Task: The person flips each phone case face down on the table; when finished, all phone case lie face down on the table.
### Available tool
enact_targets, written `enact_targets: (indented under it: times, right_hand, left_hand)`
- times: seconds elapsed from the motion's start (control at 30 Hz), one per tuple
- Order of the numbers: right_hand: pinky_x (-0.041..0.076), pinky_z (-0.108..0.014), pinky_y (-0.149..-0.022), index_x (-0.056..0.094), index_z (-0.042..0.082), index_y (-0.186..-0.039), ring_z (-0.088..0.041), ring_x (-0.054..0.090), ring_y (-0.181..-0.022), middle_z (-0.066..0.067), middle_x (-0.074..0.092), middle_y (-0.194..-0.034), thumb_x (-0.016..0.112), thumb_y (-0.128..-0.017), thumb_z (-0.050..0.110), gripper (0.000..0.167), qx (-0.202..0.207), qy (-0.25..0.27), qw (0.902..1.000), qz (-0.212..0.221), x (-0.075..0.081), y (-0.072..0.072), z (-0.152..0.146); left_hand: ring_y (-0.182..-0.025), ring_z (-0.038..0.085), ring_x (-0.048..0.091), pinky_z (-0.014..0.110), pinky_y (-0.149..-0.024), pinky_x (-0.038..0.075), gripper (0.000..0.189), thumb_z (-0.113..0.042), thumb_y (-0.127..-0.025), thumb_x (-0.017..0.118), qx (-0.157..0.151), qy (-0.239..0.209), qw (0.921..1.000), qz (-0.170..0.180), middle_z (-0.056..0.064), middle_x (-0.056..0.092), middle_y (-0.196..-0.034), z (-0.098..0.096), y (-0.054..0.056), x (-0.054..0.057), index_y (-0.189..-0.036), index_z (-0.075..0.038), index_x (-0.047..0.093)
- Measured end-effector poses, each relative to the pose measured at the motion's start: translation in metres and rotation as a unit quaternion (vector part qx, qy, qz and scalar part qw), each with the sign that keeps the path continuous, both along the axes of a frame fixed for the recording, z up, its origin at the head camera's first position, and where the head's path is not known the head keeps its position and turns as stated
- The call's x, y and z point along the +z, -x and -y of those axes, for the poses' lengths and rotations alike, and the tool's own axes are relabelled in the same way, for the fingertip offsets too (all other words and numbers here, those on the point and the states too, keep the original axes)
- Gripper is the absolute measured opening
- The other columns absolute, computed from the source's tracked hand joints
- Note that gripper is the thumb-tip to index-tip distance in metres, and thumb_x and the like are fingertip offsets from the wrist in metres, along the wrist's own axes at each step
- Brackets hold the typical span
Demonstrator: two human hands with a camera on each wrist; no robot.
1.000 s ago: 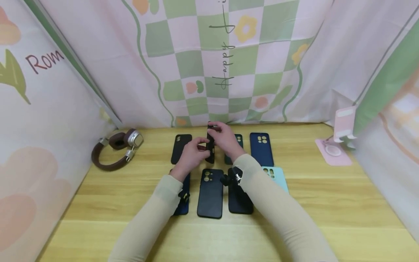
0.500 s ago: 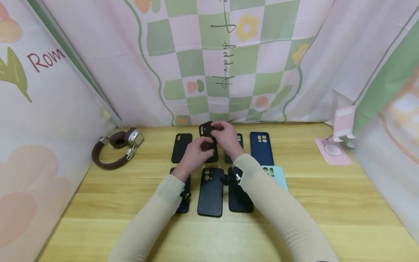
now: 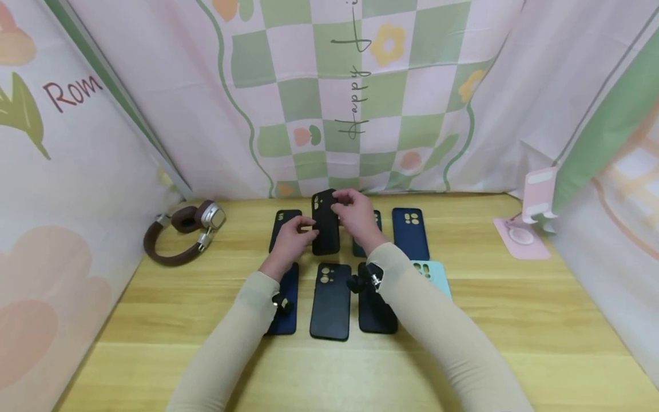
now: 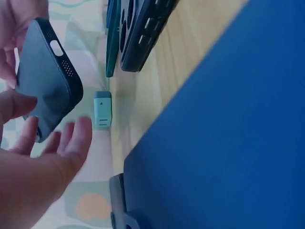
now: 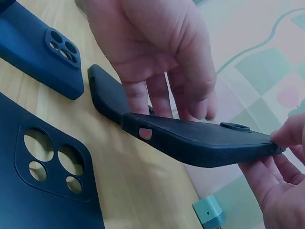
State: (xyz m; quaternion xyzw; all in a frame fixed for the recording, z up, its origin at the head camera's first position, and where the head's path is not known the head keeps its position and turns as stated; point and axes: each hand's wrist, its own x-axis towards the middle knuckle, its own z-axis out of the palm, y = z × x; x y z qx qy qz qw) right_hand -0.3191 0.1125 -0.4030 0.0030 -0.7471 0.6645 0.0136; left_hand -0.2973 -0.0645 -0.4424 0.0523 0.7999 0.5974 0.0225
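A black phone case is held up on end above the wooden table, its camera cutouts toward the upper left. My right hand pinches it near the top right edge; the right wrist view shows those fingers at the camera end. At the opposite edge, my left hand has its thumb and fingers spread and loosely bent, fingertips right at the case's side. In the left wrist view the left thumb overlaps the case. Behind the left hand lies another black case, partly hidden.
Several more cases lie in two rows: dark green, navy, blue, dark, black and mint. Brown headphones rest at left, a pink phone stand at right. Patterned curtains hang behind.
The phone case has turned from edge-on to show its broad face. My left hand has shifted left, from over the case to its edge; the right hand keeps its hold.
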Motion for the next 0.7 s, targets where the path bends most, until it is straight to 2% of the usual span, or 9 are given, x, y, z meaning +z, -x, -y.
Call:
enact_targets:
  times: [0.17,0.33,0.5,0.7]
  right_hand:
    - [0.056,-0.035,-0.073,0.063,0.008,-0.122,-0.023,0.058,-0.095,-0.009,0.055,-0.120,0.061,-0.095,0.008,0.027,0.003,0.008,0.9999,0.008,-0.003,0.001,0.001]
    - [0.055,-0.036,-0.075,0.063,0.008,-0.122,-0.025,0.059,-0.096,-0.009,0.056,-0.119,0.060,-0.095,0.008,0.027,-0.006,-0.010,0.9999,0.005,-0.008,0.003,0.000]
    - [0.054,-0.037,-0.077,0.064,0.008,-0.124,-0.025,0.058,-0.100,-0.010,0.059,-0.119,0.058,-0.095,0.006,0.030,-0.017,-0.058,0.9981,0.015,-0.014,0.005,0.000]
    - [0.048,-0.040,-0.092,0.057,0.008,-0.136,-0.026,0.051,-0.120,-0.014,0.055,-0.133,0.050,-0.095,0.003,0.042,0.018,-0.130,0.9906,0.038,-0.019,0.007,0.000]
  left_hand:
    - [-0.093,0.022,0.062,0.035,-0.078,0.055,0.026,-0.010,-0.091,0.068,-0.012,-0.047,0.9981,0.039,0.007,0.060,-0.124,0.005,0.005,-0.003,-0.117,-0.006,0.064]
    - [-0.085,0.020,0.062,0.039,-0.076,0.053,0.025,-0.011,-0.090,0.069,-0.003,-0.053,0.9972,0.053,0.005,0.060,-0.121,0.011,0.006,-0.004,-0.115,-0.009,0.067]
    - [-0.081,0.020,0.060,0.041,-0.075,0.051,0.024,-0.010,-0.090,0.069,0.006,-0.046,0.9972,0.058,0.006,0.060,-0.121,0.012,0.008,-0.004,-0.114,-0.009,0.068]
    - [-0.080,0.021,0.063,0.039,-0.074,0.052,0.022,-0.014,-0.094,0.066,0.022,-0.037,0.9963,0.075,0.007,0.064,-0.114,0.010,0.011,-0.006,-0.115,-0.010,0.070]
